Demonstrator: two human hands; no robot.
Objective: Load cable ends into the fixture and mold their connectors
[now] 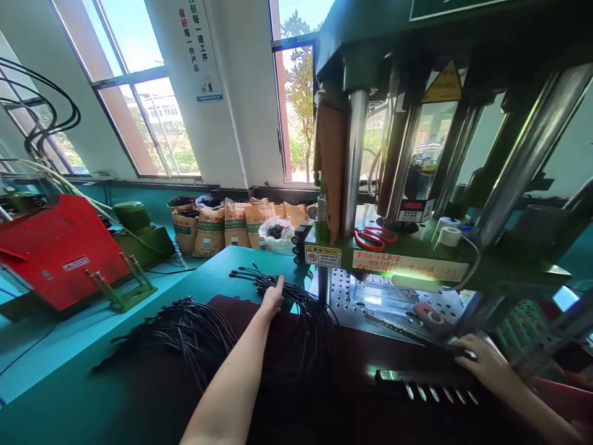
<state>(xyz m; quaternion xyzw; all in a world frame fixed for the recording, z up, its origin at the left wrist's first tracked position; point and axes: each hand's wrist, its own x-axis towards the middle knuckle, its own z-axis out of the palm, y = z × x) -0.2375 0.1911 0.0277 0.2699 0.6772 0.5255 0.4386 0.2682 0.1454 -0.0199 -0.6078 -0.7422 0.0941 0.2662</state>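
My left hand (272,298) is closed around a bundle of thin black cables (296,292), thumb on top. The cables' ends point left over the green table, and their other part droops over the dark work surface at the press. Further left lies a second heap of black cables (185,327). At the right, my right hand (482,358) is closed on the dark handle end of a long narrow metal bar (398,326) in front of the press bed. Below it, a dark strip with several shiny metal pins (421,383) lies on the dark work surface.
A green press (412,259) with steel columns stands ahead; red-handled scissors (374,237) and white rolls (449,235) rest on it. A perforated metal bed (343,290) lies beneath. Several brown sacks (236,222) line the wall. A red machine panel (60,247) is at left.
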